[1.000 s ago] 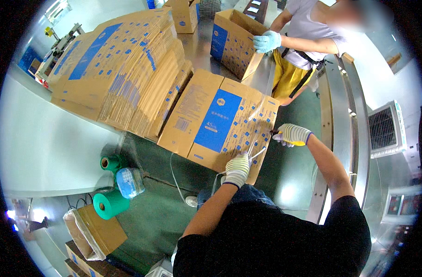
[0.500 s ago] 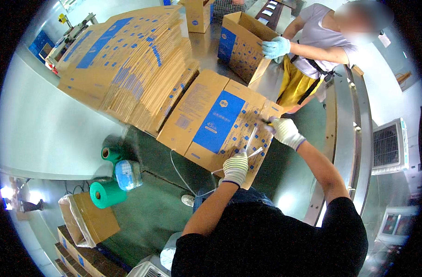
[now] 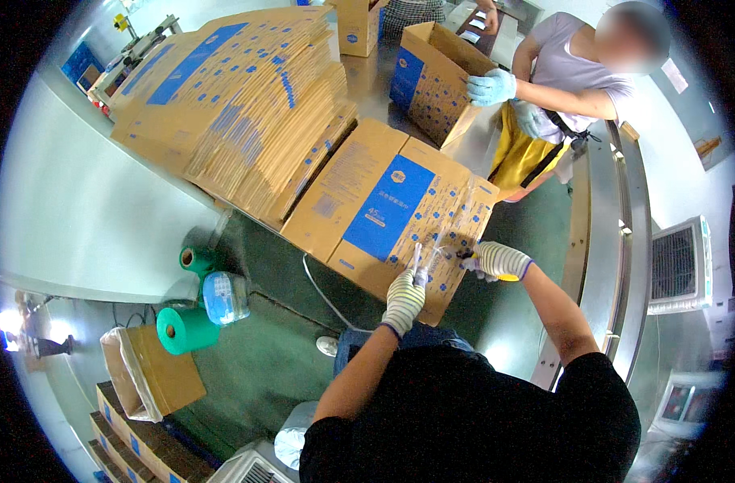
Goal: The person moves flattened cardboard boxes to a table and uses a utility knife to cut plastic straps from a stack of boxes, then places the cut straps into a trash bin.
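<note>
A flattened cardboard carton [image 3: 335, 193] with a blue printed panel lies in front of me, its near end jutting past the table. My left hand [image 3: 405, 299], in a striped knit glove, is closed on a white plastic strap [image 3: 417, 256] over the carton's near part. Close to its right, my right hand [image 3: 503, 261], gloved alike, grips a small black and yellow hand tool [image 3: 466, 253] above the carton's right edge. Glove and blur hide the tool's exact kind. Another length of strap hangs in a curve below the carton's left edge.
Tall stacks of flat cartons [image 3: 263, 121] rise at the far left. Across the table, a co-worker in blue gloves [image 3: 491, 87] handles an open carton [image 3: 432, 88]. Green film rolls [image 3: 186, 330] and an open box [image 3: 162, 370] stand on the floor at left. A metal rail [image 3: 597, 241] runs along the right.
My right hand has moved nearer, down toward my left hand, with the tool. The left hand has shifted slightly, and the strap end now points upward. The co-worker's hands have come apart.
</note>
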`<action>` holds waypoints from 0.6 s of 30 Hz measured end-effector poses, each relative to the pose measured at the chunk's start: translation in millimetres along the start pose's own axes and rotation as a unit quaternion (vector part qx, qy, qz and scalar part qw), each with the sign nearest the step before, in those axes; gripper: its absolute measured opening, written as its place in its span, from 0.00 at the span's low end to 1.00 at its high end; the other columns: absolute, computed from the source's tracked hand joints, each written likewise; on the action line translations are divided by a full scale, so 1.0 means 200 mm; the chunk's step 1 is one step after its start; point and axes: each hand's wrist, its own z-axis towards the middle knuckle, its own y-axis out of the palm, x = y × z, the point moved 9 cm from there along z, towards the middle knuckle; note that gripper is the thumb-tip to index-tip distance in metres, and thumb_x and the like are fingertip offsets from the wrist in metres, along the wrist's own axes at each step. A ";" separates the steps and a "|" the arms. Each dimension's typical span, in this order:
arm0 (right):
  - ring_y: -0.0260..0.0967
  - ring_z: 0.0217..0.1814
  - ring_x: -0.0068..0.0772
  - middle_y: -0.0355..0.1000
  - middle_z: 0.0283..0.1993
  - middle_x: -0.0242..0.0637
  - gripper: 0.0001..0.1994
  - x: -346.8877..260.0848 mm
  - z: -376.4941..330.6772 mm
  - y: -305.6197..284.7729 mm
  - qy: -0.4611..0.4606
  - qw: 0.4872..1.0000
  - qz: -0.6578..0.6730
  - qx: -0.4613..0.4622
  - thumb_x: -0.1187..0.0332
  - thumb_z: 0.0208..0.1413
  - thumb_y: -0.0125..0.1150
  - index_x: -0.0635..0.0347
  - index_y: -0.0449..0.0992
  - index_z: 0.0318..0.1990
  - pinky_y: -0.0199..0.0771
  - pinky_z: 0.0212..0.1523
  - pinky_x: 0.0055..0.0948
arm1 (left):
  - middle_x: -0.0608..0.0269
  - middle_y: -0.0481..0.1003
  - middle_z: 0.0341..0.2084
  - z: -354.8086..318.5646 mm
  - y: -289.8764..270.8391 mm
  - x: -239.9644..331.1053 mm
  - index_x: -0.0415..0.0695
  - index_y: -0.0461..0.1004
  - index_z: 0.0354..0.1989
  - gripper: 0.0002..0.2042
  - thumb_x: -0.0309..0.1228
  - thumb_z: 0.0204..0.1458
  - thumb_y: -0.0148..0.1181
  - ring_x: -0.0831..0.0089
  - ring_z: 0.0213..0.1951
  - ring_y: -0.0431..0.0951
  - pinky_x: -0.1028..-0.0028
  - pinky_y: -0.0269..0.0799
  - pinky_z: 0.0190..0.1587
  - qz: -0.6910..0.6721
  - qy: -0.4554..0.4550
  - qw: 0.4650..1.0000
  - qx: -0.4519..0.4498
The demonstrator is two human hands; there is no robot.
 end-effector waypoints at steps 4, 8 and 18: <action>0.63 0.17 0.36 0.67 0.20 0.39 0.10 -0.30 -0.03 -0.31 -0.307 0.768 -0.371 0.422 0.63 0.49 0.56 0.59 0.69 0.34 0.63 0.17 0.30 | 0.49 0.72 0.21 0.02 0.07 0.03 0.38 0.70 0.35 0.16 0.40 0.53 0.42 0.57 0.25 0.71 0.64 0.65 0.30 -0.003 -0.014 0.999 -0.044; 0.70 0.29 0.44 0.71 0.28 0.44 0.12 -0.74 -0.76 -0.39 -0.372 0.676 -0.186 0.608 0.66 0.49 0.54 0.63 0.67 0.39 0.70 0.31 0.31 | 0.55 0.71 0.17 0.06 0.08 -0.20 0.38 0.69 0.34 0.16 0.40 0.53 0.43 0.65 0.22 0.70 0.68 0.65 0.26 -0.112 -0.056 0.992 -0.030; 0.69 0.27 0.48 0.69 0.23 0.50 0.19 -0.77 -0.23 0.19 -0.340 0.819 -0.333 0.320 0.53 0.49 0.51 0.63 0.70 0.34 0.69 0.28 0.37 | 0.56 0.72 0.27 -0.51 -0.56 -0.53 0.38 0.68 0.41 0.12 0.25 0.48 0.45 0.66 0.30 0.69 0.71 0.65 0.33 -0.025 -0.073 0.997 0.026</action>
